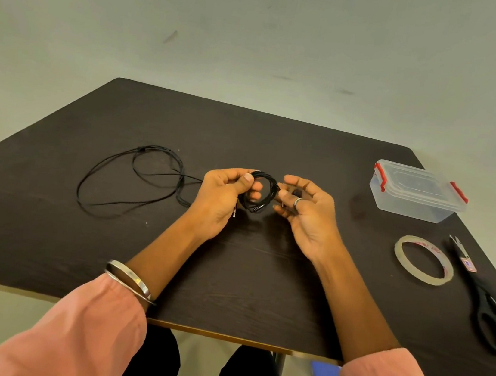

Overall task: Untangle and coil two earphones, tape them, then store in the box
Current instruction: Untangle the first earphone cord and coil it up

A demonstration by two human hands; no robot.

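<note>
One coiled earphone (259,193) sits pinched in my left hand (223,195); my right hand (303,209), open, barely steadies it, so reaching for tape (423,260) could spring it loose.

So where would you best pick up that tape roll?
Probably by the tape roll's near-left rim, coming from above: it lies flat, so one finger can drop into the open middle and the thumb outside. The scissors crowd its right side.

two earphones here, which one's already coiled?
The earphone in the hands: a tight coil gripped by the left hand. The other earphone lies in loose loops on the table, to the left.
</note>
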